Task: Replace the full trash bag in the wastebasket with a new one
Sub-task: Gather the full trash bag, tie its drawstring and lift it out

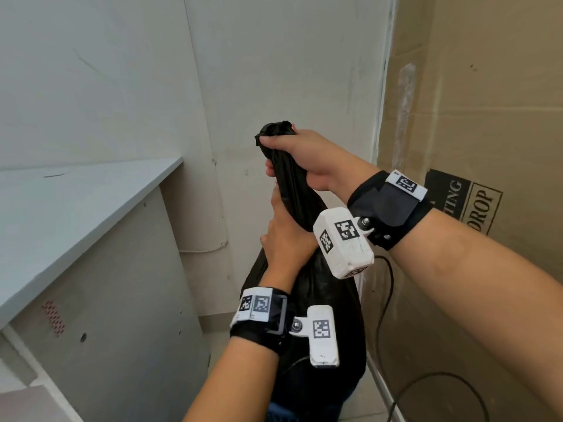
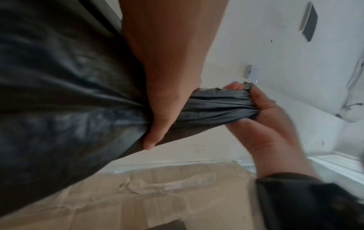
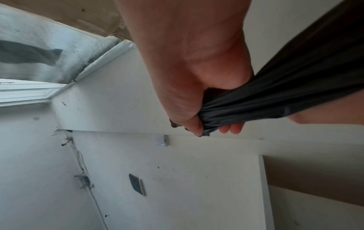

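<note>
- The black trash bag hangs upright in front of me, in the corner between the white wall and the cardboard box, its bulging body below my wrists and its neck gathered into a tight twisted rope that points up.
- My right hand is in a closed grip round the very top of that neck, fingers and thumb curled over it; a short crumpled tuft of plastic sticks out above my fist.
- In the right wrist view the same grip pinches the plastic, which stretches away taut to the right.
- My left hand is lower, wrapped round the neck just where it widens into the full body; its grip is closed on the bag too.
- In the left wrist view my left thumb and palm press on the gathered plastic, and the right hand holds the end beyond it.
- At the bottom edge, under the bag, a bit of blue shows; I cannot tell what it is.
- To the left stands a grey tabletop on a pale cabinet.
- To the right a tall cardboard box with black print leans by the wall, and a black cable runs down in front of it to the floor.
</note>
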